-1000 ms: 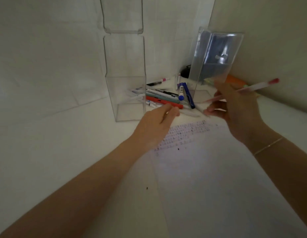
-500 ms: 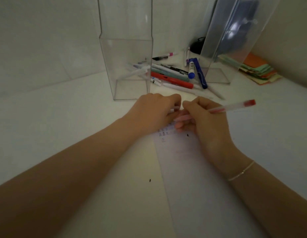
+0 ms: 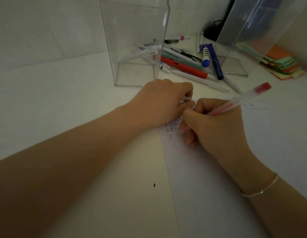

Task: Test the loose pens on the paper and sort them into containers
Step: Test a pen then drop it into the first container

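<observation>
We pinch the red pen (image 3: 238, 103) in our right hand (image 3: 216, 124), fingers closed around its lower barrel, hidden tip down on the paper (image 3: 209, 177), while our left hand (image 3: 161, 103) curls around a clear cap (image 3: 188, 99).

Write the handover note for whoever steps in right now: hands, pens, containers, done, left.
Right hand: shut on red-capped pen, tip down on the paper.
Left hand: closed, resting at the paper's top edge; its contents cannot be made out.
Both clear containers look empty.
Done: rows of test marks on the paper.
Left: sort this pen, then test the loose pile between the containers.
</observation>
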Tool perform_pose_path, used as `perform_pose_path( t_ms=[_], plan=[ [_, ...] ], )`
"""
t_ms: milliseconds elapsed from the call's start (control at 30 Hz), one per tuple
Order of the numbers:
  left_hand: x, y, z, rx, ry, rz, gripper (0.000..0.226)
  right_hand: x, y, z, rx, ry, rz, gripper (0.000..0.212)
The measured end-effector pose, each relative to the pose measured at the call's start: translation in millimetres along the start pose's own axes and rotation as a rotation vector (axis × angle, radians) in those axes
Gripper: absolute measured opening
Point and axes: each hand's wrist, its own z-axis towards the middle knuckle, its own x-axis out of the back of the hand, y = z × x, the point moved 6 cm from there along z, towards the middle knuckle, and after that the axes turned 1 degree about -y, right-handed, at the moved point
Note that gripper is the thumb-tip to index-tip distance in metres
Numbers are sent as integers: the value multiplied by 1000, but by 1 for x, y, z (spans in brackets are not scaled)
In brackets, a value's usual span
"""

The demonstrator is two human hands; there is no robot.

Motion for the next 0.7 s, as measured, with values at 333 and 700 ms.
perform_pose_path(
  t_ms=[333,700],
  plan=[
    [0,0,-1,6,5,-17,26,0,-1,-1,56,33,-51,27],
    [0,-1,-2,17,6,-7,27,-2,1,0,42,11,-19,31]
  ],
)
